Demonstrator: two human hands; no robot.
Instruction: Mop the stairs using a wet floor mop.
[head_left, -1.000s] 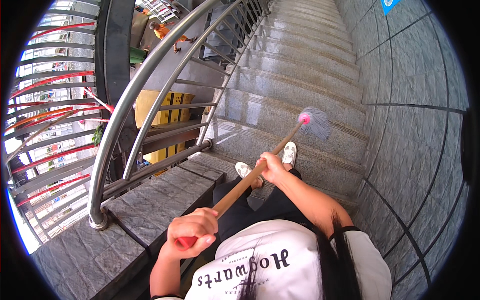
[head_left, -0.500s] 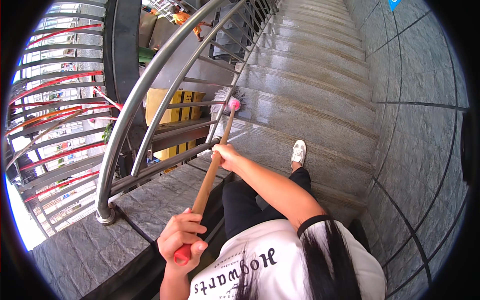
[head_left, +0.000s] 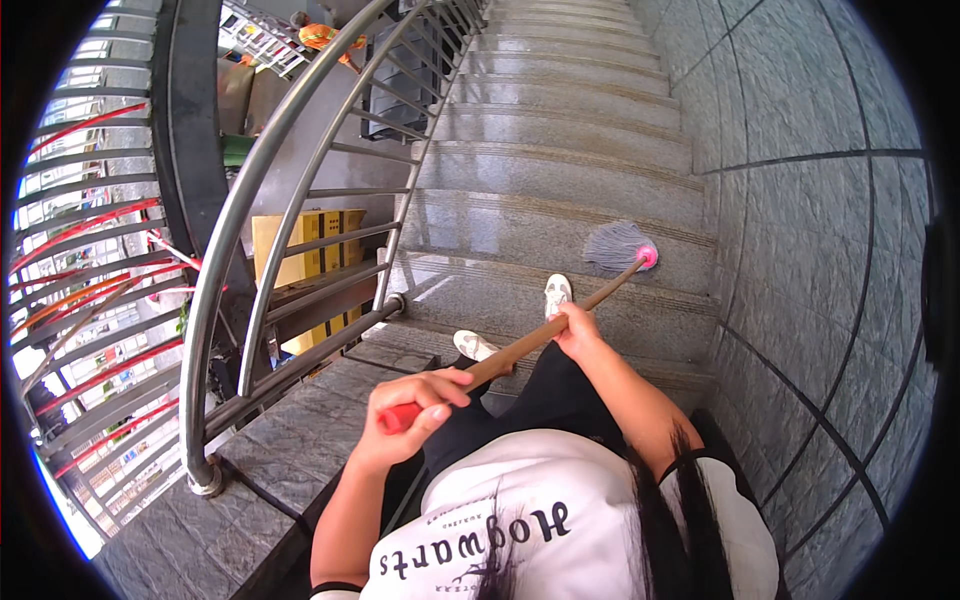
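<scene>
I hold a mop with grey strands, a pink socket and a long wooden handle that ends in a red grip. My left hand is wrapped round the handle's top end, by the red grip. Farther down the wood, my right hand is closed round the handle. The mop head lies on a stone stair toward the right wall, its strands spread to the left of the pink socket. Both my white shoes show just below it, beneath the handle.
A steel railing curves along the left above a stone ledge. Grey tiled wall runs up the right side. Beyond the railing are a yellow box, a ladder and a person in orange.
The mop head has swept from beside the railing on the left across the stair to the right. Both hands moved right with the handle, and a second shoe has come into view.
</scene>
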